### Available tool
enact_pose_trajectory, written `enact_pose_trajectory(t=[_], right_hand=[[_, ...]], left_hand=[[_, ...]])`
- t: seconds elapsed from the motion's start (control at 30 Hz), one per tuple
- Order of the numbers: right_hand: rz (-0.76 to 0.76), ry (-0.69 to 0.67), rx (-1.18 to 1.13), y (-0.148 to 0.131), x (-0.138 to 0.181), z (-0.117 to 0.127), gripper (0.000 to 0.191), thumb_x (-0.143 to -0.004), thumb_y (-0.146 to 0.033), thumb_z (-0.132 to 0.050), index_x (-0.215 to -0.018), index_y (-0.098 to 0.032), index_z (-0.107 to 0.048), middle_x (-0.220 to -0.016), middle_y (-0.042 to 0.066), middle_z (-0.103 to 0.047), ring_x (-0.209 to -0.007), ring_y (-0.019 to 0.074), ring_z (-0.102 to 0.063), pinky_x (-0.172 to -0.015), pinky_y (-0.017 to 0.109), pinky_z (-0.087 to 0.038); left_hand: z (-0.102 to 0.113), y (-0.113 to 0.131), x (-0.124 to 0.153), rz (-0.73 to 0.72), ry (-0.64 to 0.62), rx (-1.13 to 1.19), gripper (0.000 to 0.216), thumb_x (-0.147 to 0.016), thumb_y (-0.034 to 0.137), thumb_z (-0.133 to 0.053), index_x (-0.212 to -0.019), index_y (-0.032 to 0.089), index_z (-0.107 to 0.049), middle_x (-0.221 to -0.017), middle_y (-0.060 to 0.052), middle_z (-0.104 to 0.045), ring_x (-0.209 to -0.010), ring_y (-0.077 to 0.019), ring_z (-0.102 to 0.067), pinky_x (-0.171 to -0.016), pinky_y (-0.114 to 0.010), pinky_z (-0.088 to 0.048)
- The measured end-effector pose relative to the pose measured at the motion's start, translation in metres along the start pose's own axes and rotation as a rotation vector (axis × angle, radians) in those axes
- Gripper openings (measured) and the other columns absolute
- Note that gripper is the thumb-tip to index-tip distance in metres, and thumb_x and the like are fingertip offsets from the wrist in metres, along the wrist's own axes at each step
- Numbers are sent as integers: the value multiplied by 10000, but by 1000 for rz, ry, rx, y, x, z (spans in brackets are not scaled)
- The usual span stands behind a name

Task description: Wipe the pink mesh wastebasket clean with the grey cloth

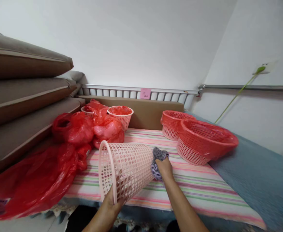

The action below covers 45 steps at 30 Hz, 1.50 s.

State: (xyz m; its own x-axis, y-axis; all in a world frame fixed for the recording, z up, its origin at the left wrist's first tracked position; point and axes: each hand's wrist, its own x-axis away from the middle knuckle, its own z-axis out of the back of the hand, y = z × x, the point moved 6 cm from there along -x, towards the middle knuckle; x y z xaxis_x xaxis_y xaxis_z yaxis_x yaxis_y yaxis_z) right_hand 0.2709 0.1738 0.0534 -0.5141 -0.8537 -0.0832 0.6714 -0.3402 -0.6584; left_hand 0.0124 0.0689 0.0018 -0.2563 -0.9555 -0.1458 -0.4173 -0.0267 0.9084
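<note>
A pale pink perforated plastic basket (pixel 134 161) lies on its side in front of me, its round mouth facing left. My left hand (pixel 112 203) grips the lower rim, the thumb outside and the fingers reaching inside, seen through the holes. Against the basket's base at the right, my right hand (pixel 164 166) holds a bunched grey and purple cloth (pixel 157 161). The cloth touches the base, and some of my right fingers are hidden behind it. Beneath is a striped cloth cover (pixel 192 180).
Two baskets lined with red plastic bags (pixel 192 154) (pixel 171 132) stand at the right. At the back left, a pink basket (pixel 125 120) holds red plastic. Red bags (pixel 40 180) pile up on the left, beside stacked cushions (pixel 30 87). A radiator (pixel 119 92) runs along the wall.
</note>
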Motion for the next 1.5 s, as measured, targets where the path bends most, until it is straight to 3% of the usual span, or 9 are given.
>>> enact_pose_trajectory(t=[0.13,0.3,0.43,0.53,0.67,0.87,1.07,1.27,1.5], right_hand=[[109,2,-25,-36,33,-6,415,-794,-229,-489,-1199,-161,-552,-1062,117,-685,-957,242,-651,-785,295,-469],[509,-84,-168,-111,135,-26,472,-716,-168,-553,-1186,-143,-592,-1106,133,-653,-1030,254,-619,-901,326,-465],[729,-59,-225,-132,180,-27,512,-670,-138,-582,-1177,-200,-608,-1165,103,-616,-1073,240,-588,-947,327,-452],[716,-29,-115,-121,162,-27,472,-680,-143,-593,-1147,-209,-618,-1154,96,-613,-1058,238,-585,-932,324,-454],[454,35,101,-80,91,-17,432,-746,-168,-564,-1176,-216,-580,-1100,89,-632,-1015,218,-598,-852,286,-454],[108,34,241,-22,23,0,398,-830,-266,-461,-1210,-162,-515,-1038,126,-644,-927,243,-633,-699,303,-440],[136,36,255,-18,30,0,389,-825,-254,-458,-1201,-174,-520,-1043,123,-643,-948,246,-631,-703,302,-430],[97,7,184,-15,36,3,415,-823,-232,-474,-1228,-152,-515,-1105,142,-641,-983,257,-630,-744,312,-452],[467,-91,-112,-104,124,-14,469,-739,-173,-547,-1206,-151,-572,-1145,127,-633,-1052,245,-605,-898,306,-452]], left_hand=[[5,-2,-4,0,-2,3,806,-786,412,-690,-1457,286,-261,-1450,-163,-460,-1282,-314,-491,-1104,-498,-337],[16,3,-7,-43,84,-82,803,-702,299,-756,-1407,235,-377,-1411,-138,-513,-1304,-334,-455,-1114,-499,-316],[19,12,-5,-109,126,-183,732,-653,203,-745,-1338,196,-486,-1350,-116,-577,-1335,-342,-407,-1143,-486,-255],[17,13,-5,-91,117,-163,819,-674,272,-748,-1409,205,-393,-1377,-127,-551,-1348,-339,-390,-1147,-496,-244],[6,9,-3,15,35,-89,902,-761,392,-707,-1487,229,-197,-1426,-167,-489,-1288,-327,-480,-1109,-502,-329],[-4,7,5,18,-23,-162,723,-833,391,-640,-1455,254,-297,-1449,-155,-464,-1325,-288,-443,-1153,-478,-255],[-5,32,-11,70,43,-55,964,-691,318,-767,-1476,231,-214,-1430,-176,-481,-1288,-337,-478,-1095,-492,-346],[-13,47,-25,73,142,0,983,-638,154,-683,-1483,210,-185,-1447,-163,-462,-1309,-351,-440,-1019,-473,-426],[-2,23,-13,31,187,-121,961,-635,213,-700,-1475,214,-233,-1422,-141,-499,-1286,-331,-476,-1098,-466,-346]])
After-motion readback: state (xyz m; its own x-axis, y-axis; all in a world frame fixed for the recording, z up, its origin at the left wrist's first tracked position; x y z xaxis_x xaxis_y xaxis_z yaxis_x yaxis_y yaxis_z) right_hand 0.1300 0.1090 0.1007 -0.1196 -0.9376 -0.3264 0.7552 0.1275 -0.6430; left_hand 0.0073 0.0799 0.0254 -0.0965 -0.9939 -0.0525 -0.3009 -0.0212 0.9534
